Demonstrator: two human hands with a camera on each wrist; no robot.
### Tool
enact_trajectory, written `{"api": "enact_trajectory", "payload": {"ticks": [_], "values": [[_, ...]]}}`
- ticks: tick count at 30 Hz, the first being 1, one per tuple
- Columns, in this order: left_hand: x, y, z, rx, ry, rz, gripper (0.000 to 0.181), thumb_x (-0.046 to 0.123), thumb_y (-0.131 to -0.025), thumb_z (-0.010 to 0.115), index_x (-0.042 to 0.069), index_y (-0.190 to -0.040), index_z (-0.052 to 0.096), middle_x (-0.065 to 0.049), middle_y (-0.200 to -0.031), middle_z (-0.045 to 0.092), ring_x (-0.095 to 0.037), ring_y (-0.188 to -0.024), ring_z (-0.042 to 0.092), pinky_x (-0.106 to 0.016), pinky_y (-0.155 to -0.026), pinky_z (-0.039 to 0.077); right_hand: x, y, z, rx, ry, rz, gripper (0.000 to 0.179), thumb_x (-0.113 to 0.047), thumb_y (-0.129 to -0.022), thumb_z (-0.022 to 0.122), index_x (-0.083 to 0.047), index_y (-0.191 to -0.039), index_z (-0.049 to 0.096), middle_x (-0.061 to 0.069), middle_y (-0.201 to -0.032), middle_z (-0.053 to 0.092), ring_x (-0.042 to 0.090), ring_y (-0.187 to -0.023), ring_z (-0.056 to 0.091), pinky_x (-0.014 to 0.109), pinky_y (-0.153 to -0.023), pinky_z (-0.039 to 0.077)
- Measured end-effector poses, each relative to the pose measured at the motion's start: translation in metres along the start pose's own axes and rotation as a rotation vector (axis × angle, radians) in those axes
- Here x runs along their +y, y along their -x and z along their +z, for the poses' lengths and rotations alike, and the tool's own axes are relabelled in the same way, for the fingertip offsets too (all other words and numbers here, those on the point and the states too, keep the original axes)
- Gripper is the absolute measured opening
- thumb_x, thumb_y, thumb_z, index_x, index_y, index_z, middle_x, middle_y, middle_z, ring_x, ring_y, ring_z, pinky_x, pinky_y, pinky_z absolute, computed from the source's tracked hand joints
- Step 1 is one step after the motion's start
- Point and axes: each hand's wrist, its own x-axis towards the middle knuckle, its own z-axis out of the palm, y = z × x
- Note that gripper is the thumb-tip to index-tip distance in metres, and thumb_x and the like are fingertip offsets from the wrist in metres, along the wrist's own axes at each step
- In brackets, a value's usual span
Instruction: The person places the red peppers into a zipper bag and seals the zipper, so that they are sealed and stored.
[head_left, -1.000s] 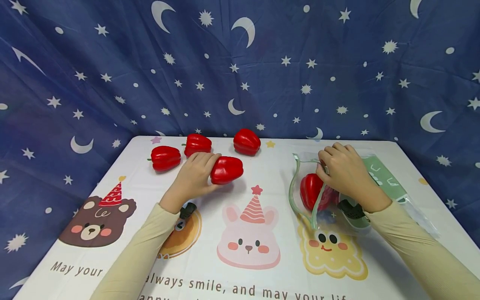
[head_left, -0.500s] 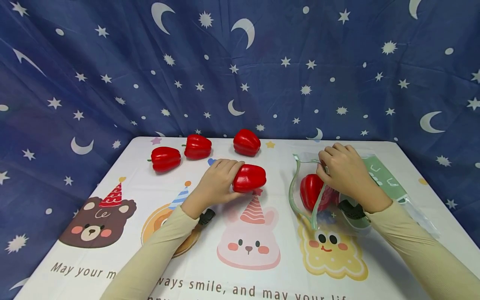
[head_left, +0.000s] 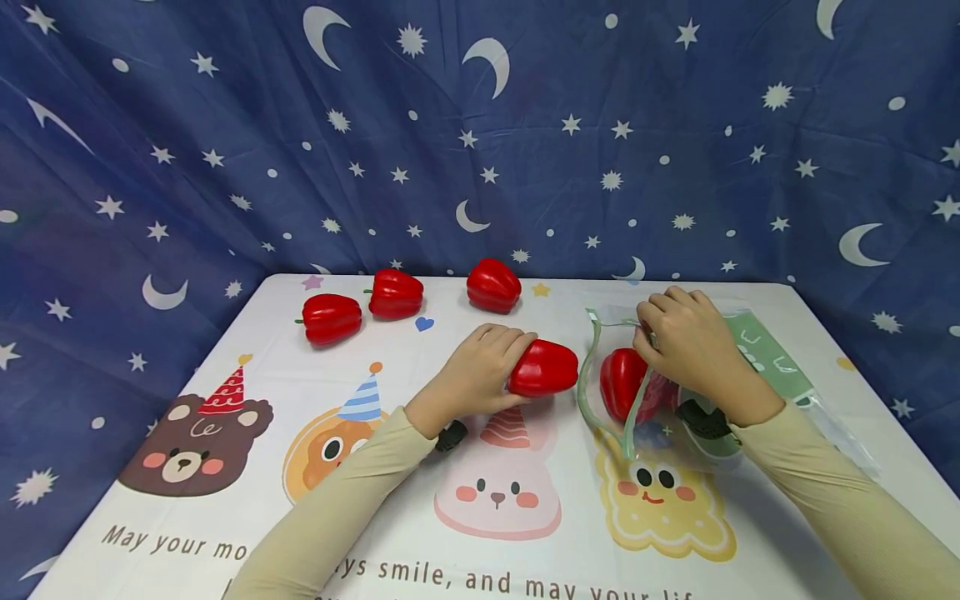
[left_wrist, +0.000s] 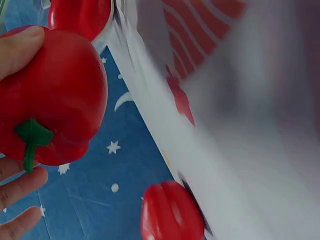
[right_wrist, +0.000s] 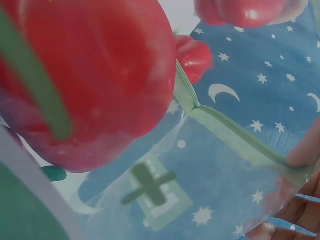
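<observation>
A person's left hand [head_left: 480, 373] gripping a red pepper [head_left: 543, 368], just off a clear green-trimmed bag [head_left: 776, 354] at its nine o'clock, right hand [head_left: 686, 342] pinching the bag's rim, one bagged pepper [head_left: 621, 383], three loose peppers [head_left: 396, 294] toward ten o'clock on the white surface [head_left: 292, 375]

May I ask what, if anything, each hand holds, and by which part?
The left hand grips a red pepper by its body; the right hand holds a bag by its green rim.
</observation>
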Motion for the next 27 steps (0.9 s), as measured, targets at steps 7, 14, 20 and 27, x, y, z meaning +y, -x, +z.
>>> {"api": "enact_trajectory", "payload": {"ticks": [7, 14, 20, 27], "values": [[0.012, -0.01, 0.003, -0.01, 0.001, 0.026, 0.073, 0.052, -0.072, 0.071, 0.006, -0.126, 0.051, -0.003, -0.114, 0.062, -0.017, -0.106, 0.057, -0.032, -0.097, 0.044, 0.0, 0.0, -0.001, -0.002, 0.003, 0.0, 0.008, -0.011, -0.07, 0.058, -0.003, -0.067, 0.056, 0.012, -0.064, 0.059, 0.028, -0.066, 0.049, 0.041, -0.06, 0.042], [0.019, -0.017, 0.009, -0.016, 0.015, 0.045, 0.073, 0.053, -0.072, 0.071, 0.007, -0.126, 0.052, -0.002, -0.114, 0.062, -0.017, -0.105, 0.057, -0.031, -0.097, 0.044, -0.001, 0.001, 0.0, 0.014, -0.005, -0.016, 0.008, -0.01, -0.071, 0.057, -0.004, -0.066, 0.055, 0.012, -0.064, 0.059, 0.028, -0.066, 0.048, 0.041, -0.061, 0.042], [0.022, -0.022, 0.009, -0.031, 0.022, 0.053, 0.073, 0.053, -0.073, 0.069, 0.008, -0.127, 0.051, -0.002, -0.115, 0.062, -0.016, -0.107, 0.057, -0.031, -0.098, 0.043, -0.002, 0.0, 0.001, 0.019, -0.008, -0.019, 0.008, -0.01, -0.071, 0.055, -0.004, -0.065, 0.054, 0.012, -0.064, 0.058, 0.028, -0.066, 0.048, 0.041, -0.061, 0.042], [0.027, -0.028, 0.01, -0.03, 0.007, 0.068, 0.074, 0.055, -0.072, 0.07, 0.009, -0.127, 0.051, -0.001, -0.116, 0.062, -0.015, -0.108, 0.056, -0.03, -0.098, 0.042, -0.002, 0.0, 0.0, 0.007, -0.004, -0.012, 0.008, -0.01, -0.072, 0.056, -0.004, -0.066, 0.055, 0.012, -0.065, 0.059, 0.029, -0.068, 0.05, 0.042, -0.063, 0.043]]}}
